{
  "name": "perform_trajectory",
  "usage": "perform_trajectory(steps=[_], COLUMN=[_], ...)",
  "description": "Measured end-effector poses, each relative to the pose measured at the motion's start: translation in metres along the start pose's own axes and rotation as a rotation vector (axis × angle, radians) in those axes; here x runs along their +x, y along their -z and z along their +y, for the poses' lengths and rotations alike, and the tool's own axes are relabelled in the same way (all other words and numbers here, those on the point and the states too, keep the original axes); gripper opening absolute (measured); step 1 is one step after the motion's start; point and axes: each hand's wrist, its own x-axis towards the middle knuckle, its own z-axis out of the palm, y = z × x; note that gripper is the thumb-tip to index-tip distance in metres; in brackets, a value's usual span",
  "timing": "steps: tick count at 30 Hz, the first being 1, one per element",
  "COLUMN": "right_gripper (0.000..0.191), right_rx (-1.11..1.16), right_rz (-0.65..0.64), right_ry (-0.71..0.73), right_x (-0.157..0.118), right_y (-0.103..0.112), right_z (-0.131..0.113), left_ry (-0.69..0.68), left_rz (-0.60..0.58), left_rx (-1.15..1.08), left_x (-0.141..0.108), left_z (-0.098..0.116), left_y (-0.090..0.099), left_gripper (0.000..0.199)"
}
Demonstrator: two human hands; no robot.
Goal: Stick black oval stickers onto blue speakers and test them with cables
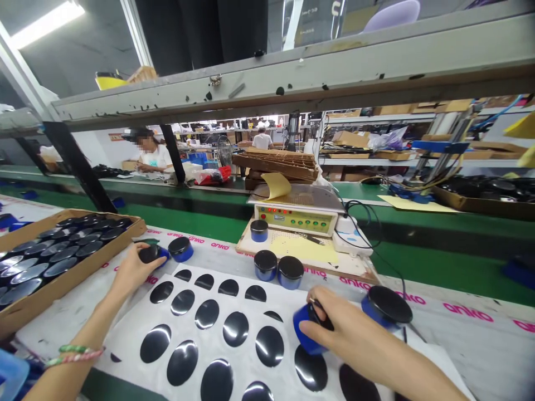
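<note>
At the left, my left hand (140, 264) is closed on a round piece (151, 253) with a black top and blue side, beside a similar black-and-blue piece (180, 249). My right hand (324, 320) grips a blue round holder (306, 328), tilted over the right part of a white sheet (225, 356) that bears rows of black discs (235, 328). Two more black-topped blue pieces (265, 264) (290, 272) stand side by side past the sheet. A larger one (387, 306) is right of my right hand.
A cardboard box (125, 234) of black discs stands at the left. Behind the sheet is a control unit (296, 220) with lights, with a small blue piece (259, 230) before it. A shelf beam (355, 61) crosses above. Two people sit farther back.
</note>
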Motion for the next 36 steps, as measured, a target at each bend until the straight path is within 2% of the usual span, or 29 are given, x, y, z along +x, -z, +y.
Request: perform_trajectory(steps=[3, 5, 7, 9, 10, 11, 12, 14, 16, 18, 21, 27, 29, 31, 32, 34, 36], right_gripper=[0.022, 0.033, 0.04, 0.043, 0.044, 0.042, 0.038, 0.03, 0.022, 0.014, 0.023, 0.019, 0.018, 0.033, 0.039, 0.044, 0.042], right_rx=[0.296, 0.409, 0.49, 0.546, 0.563, 0.574, 0.581, 0.605, 0.645, 0.677, 0.669, 0.664, 0.603, 0.502, 0.435, 0.229, -0.046], right_rz=[0.063, 0.128, 0.191, 0.23, 0.237, 0.238, 0.241, 0.253, 0.279, 0.322, 0.369, 0.321, 0.286, 0.288, 0.312, 0.376, 0.41], right_ry=[0.093, 0.124, 0.158, 0.194, 0.21, 0.227, 0.247, 0.287, 0.305, 0.296, 0.297, 0.257, 0.288, 0.283, 0.237, 0.04, -0.229], right_x=[-0.004, -0.007, -0.011, -0.015, -0.018, -0.02, -0.023, -0.027, -0.029, -0.03, -0.031, -0.034, -0.034, -0.032, -0.03, -0.025, -0.019], right_y=[0.011, 0.012, 0.01, 0.007, 0.006, 0.006, 0.006, 0.006, 0.006, 0.005, 0.003, 0.001, 0.001, 0.006, 0.011, 0.024, 0.04], right_z=[0.005, 0.003, -0.002, -0.01, -0.015, -0.019, -0.022, -0.027, -0.028, -0.026, -0.023, -0.031, -0.034, -0.029, -0.022, 0.003, 0.037], left_ry=[-0.099, -0.194, -0.318, -0.458, -0.527, -0.62, -0.721, -0.869, -0.943, -0.97, -1.002, -1.083, -1.014, -0.91, -0.843, -0.669, -0.417], left_rz=[-0.038, -0.048, -0.118, -0.297, -0.39, -0.553, -0.627, -0.621, -0.537, -0.471, -0.426, -0.336, -0.396, -0.475, -0.475, -0.344, -0.104], left_rx=[-0.02, -0.051, -0.101, -0.166, -0.201, -0.252, -0.289, -0.337, -0.356, -0.35, -0.311, -0.349, -0.33, -0.291, -0.266, -0.187, -0.065], left_x=[0.001, -0.013, -0.042, -0.084, -0.107, -0.128, -0.146, -0.169, -0.178, -0.178, -0.175, -0.182, -0.184, -0.179, -0.172, -0.147, -0.111], left_z=[0.01, 0.034, 0.066, 0.103, 0.121, 0.138, 0.152, 0.173, 0.182, 0.184, 0.18, 0.177, 0.175, 0.167, 0.159, 0.136, 0.101], left_y=[-0.003, -0.003, -0.003, 0.0, 0.001, 0.003, 0.004, 0.007, 0.007, 0.006, 0.002, -0.007, -0.007, -0.004, -0.001, 0.007, 0.018], left_gripper=[0.043, 0.046, 0.048, 0.046, 0.055, 0.076, 0.094, 0.1, 0.097, 0.097, 0.094, 0.09, 0.089, 0.086, 0.081, 0.067, 0.051])
